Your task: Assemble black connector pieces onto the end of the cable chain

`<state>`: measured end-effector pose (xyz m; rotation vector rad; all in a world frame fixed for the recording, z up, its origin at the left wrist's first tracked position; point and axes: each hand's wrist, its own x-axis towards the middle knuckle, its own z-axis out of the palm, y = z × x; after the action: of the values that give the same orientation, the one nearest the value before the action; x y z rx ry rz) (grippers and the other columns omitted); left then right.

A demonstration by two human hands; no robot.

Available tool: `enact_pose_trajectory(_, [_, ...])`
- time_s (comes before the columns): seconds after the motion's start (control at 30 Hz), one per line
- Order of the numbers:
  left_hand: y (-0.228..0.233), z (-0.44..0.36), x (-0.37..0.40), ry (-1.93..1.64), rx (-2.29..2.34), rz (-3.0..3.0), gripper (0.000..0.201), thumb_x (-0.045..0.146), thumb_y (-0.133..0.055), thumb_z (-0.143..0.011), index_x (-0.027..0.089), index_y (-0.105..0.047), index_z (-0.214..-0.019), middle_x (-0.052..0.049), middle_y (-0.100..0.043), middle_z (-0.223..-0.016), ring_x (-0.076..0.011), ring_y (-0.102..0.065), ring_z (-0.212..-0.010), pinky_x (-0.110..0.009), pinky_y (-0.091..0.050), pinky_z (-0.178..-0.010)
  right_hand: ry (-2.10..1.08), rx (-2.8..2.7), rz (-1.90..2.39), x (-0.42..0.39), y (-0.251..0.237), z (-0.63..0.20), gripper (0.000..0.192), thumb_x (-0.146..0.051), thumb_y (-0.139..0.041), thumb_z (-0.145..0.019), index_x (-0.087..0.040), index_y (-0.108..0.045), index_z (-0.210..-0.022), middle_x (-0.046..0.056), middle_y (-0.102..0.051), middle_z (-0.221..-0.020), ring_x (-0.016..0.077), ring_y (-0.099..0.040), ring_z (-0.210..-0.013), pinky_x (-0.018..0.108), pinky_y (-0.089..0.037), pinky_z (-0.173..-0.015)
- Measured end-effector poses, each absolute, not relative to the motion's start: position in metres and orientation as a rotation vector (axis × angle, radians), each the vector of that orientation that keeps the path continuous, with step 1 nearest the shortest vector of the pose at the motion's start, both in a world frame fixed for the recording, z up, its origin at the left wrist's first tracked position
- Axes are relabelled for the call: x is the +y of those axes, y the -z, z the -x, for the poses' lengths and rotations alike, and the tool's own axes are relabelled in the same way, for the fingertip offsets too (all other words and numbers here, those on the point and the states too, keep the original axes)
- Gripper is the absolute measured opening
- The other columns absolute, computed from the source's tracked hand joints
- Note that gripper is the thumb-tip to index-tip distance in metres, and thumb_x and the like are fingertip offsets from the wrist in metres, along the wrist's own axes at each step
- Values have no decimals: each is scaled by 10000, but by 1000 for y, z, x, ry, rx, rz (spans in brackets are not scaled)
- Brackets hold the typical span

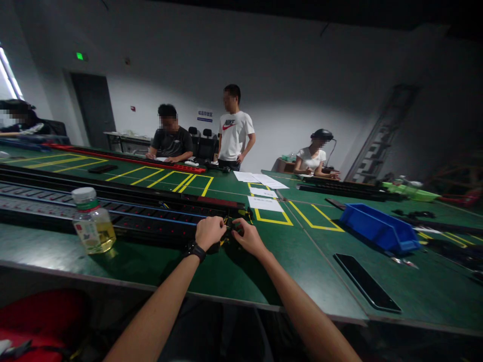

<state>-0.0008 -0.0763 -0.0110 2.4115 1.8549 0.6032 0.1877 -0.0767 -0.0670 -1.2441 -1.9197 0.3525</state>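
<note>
At the right end of a long black rail assembly [151, 229], my two hands work close together. My left hand [210, 232], with a dark watch on its wrist, has its fingers curled in against the rail's end. My right hand [248, 238] faces it, thumb and fingertips pinched together. Between them are small dark parts with yellow bits [225, 240], too small and dim to name. Blue lines and rows of red dots run along the assembly. What exactly each hand grips is hidden by the fingers.
A bottle of yellow liquid [94, 221] stands in front of the rail. On the green table [302, 261] lie a phone [366, 281], a blue bin [377, 229] and paper sheets [264, 203]. Several other people are around the table, including a standing person [236, 133].
</note>
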Motion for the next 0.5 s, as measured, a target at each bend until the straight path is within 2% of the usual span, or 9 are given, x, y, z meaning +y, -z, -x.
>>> enact_pose_trajectory(0.13, [12,1,-76,-603,1862,-2422,244,370,-561,-919,267,-782,-924,-73,-801,-929,-244,-744,-918,-295,-510,-793,-385,-1921,1267,-74,71,-188,439,-326,-598,-902,-197,-601,-1322,11,-709,-802,180,-642,-663,274,-470,-635])
enact_pose_trajectory(0.23, [13,1,-76,-599,1857,-2437,251,382,-558,-923,263,-779,-921,-75,-799,-921,-244,-745,-913,-296,-509,-790,-366,-1948,1321,-73,72,-188,415,-344,-611,-920,-177,-654,-1298,48,-742,-832,204,-677,-711,296,-502,-672])
enact_pose_trajectory(0.33, [13,2,-76,-590,1854,-2440,257,393,-557,-925,261,-777,-923,-77,-799,-923,-247,-745,-915,-301,-511,-794,-339,-1969,1346,-72,73,-188,368,-353,-630,-934,-183,-706,-1250,98,-780,-978,233,-723,-841,321,-542,-759])
enact_pose_trajectory(0.5, [12,1,-76,-580,1850,-2442,258,388,-550,-928,262,-775,-930,-77,-798,-925,-251,-743,-913,-308,-513,-798,-355,-2011,1328,-74,69,-186,387,-365,-631,-951,-190,-705,-1288,110,-786,-1062,254,-739,-922,341,-561,-819])
